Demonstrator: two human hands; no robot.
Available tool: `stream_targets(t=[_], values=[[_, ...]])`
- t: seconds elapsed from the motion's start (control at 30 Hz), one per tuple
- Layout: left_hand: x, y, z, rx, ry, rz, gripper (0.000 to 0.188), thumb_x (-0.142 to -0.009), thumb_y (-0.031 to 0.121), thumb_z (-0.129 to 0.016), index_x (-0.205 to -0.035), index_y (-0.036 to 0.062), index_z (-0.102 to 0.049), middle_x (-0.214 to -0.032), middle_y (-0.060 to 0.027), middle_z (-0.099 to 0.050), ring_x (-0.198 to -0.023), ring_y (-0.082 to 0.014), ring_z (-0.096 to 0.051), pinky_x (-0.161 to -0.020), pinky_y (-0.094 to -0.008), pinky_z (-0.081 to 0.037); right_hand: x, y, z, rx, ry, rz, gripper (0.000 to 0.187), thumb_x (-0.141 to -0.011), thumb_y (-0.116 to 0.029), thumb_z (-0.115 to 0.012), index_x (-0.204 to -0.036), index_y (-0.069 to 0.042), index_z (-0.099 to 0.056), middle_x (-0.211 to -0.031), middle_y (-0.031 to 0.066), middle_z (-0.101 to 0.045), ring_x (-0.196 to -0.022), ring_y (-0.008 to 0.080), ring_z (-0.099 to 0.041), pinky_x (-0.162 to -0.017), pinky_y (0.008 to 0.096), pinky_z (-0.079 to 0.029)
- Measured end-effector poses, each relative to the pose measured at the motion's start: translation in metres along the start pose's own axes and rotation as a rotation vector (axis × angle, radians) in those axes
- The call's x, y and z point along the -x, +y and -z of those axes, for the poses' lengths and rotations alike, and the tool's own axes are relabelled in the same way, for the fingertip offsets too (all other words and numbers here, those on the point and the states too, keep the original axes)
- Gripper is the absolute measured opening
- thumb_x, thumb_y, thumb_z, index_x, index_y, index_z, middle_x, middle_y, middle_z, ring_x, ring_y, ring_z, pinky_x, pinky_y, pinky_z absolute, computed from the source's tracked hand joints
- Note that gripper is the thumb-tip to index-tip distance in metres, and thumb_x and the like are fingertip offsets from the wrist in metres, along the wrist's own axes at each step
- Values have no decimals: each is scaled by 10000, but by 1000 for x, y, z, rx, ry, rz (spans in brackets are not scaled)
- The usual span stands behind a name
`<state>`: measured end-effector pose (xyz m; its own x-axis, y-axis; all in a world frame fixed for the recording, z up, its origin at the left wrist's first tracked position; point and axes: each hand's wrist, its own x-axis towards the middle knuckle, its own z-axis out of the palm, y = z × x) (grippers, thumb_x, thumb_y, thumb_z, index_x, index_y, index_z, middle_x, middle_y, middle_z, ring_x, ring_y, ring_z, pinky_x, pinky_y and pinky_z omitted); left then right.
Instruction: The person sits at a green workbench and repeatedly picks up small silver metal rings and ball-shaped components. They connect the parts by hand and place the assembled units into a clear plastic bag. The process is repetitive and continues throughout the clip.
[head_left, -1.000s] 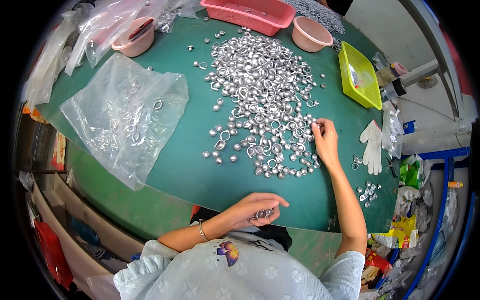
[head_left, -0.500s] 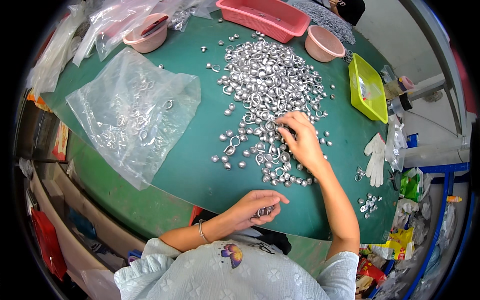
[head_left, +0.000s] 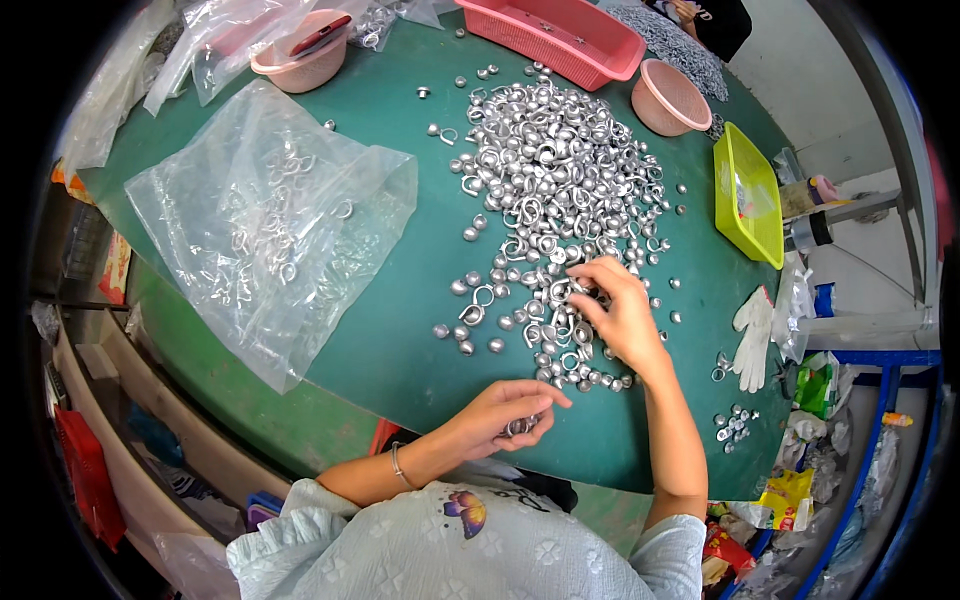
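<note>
A large heap of small silvery metal pieces (head_left: 560, 150), rings with rounded domes and loose domes, lies on the green table. My right hand (head_left: 625, 318) is at the near side of the heap, its thumb and index finger apart around some of the pieces. Nothing clearly shows as held there. Near the table's front edge my left hand (head_left: 505, 412) is curled, palm turned inward, around several metal ring pieces (head_left: 522, 425). Its fingers partly hide them.
A clear plastic bag (head_left: 330, 250) with rings lies to the left. Pink baskets (head_left: 550, 45), a pink bowl (head_left: 668, 98) and a yellow-green basket (head_left: 748, 200) line the far and right sides. A white glove (head_left: 753, 340) and a few metal pieces (head_left: 735, 428) lie at right.
My right hand has shifted slightly right and nearer, staying at the heap. The left hand keeps its hold on the ring pieces. The whole view has moved a little.
</note>
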<state>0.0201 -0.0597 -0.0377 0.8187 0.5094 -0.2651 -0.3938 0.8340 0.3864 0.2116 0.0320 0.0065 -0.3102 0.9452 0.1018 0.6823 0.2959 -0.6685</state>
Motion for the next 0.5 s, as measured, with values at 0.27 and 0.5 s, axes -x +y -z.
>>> stream_targets(t=[0.27, 0.5], values=[[-3, 1, 1, 26, -28, 6, 248, -944, 175, -441, -1076, -12, -538, -656, -55, -483, -463, -54, -373, -354, -182, -229, 24, 23, 13, -754, 191, -446, 168, -818, 14, -604, -984, 37, -616, -817, 33, -589, -711, 78, -526, -657, 200, -432], [-4, 8, -12, 86, 146, -162, 369, -960, 313, -415, -1086, -10, -540, -767, -76, -537, -516, -64, -423, -371, -169, -268, 59, -21, 4, -1285, -84, -498, 236, -827, -3, -597, -1060, 33, -571, -847, 54, -609, -724, 108, -558, -655, 215, -455]])
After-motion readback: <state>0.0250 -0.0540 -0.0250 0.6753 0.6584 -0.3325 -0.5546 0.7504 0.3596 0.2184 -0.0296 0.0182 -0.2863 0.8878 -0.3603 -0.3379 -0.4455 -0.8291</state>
